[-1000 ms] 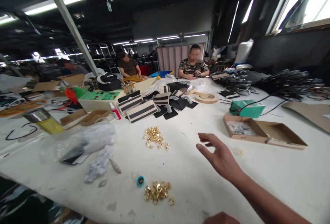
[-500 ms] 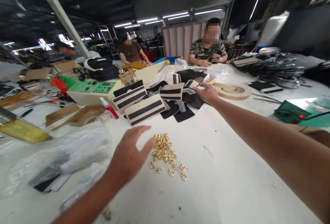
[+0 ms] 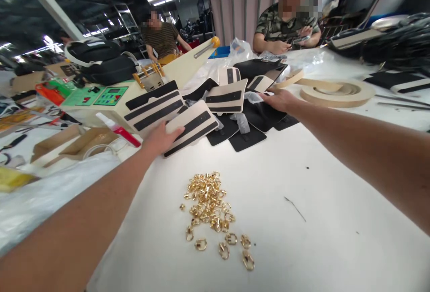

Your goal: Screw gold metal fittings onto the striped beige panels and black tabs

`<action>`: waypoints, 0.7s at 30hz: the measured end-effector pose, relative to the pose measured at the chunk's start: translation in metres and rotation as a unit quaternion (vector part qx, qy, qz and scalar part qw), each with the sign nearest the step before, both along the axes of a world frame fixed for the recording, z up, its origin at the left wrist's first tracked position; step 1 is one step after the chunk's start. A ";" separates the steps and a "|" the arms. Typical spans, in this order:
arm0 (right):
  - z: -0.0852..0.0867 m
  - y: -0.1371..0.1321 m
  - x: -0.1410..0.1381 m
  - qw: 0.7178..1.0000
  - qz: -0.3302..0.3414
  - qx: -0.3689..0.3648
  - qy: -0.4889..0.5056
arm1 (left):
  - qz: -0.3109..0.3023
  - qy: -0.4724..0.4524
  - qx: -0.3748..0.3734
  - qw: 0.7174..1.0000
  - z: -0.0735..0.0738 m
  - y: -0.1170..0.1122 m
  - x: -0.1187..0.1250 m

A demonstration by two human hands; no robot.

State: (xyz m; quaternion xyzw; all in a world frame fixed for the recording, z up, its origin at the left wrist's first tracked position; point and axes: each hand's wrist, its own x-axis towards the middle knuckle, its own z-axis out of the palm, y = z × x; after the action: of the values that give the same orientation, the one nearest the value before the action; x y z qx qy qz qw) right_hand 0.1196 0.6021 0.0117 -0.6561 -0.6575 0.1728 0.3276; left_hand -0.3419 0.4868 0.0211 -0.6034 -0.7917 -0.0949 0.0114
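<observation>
The left hand (image 3: 163, 139) is partly curled, thumb over the left end of a pale panel (image 3: 194, 126) with 2 dark stripes; whether it grips, I cannot tell. The right hand (image 3: 282, 100) touches the black panels (image 3: 264, 116), its hold unclear. Gold fittings (image 3: 208, 198) lie heaped nearer on the table (image 3: 275, 238).

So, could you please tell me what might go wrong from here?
The left hand is at a striped panel in a loose, overlapping pile, so others might slide. The gold-coloured fittings lie loose in front, and a dragged panel could scatter them. The red bottle looks close to that hand and might get knocked.
</observation>
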 end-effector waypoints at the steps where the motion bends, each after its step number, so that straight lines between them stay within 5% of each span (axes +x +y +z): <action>1: 0.001 -0.002 -0.010 1.000 0.002 -0.010 -0.010 | 0.007 -0.009 -0.021 1.000 -0.001 0.001 0.004; 4: 0.002 -0.013 -0.036 0.999 0.019 -0.038 -0.031 | 0.013 -0.005 -0.047 0.999 -0.001 0.002 0.014; 12: -0.010 -0.053 -0.072 0.980 0.101 -0.075 0.156 | 0.014 -0.033 -0.044 0.998 0.003 -0.007 0.038; 21: -0.011 -0.129 -0.014 0.929 0.030 -0.120 0.349 | -0.096 -0.092 -0.061 0.989 0.010 -0.024 0.123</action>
State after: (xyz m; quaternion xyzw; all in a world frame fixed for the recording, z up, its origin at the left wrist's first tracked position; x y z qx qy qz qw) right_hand 0.1055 0.4735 0.0004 -0.5683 -0.4956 0.4785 0.4500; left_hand -0.2191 0.4624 0.0309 -0.6652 -0.7318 -0.1019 -0.1078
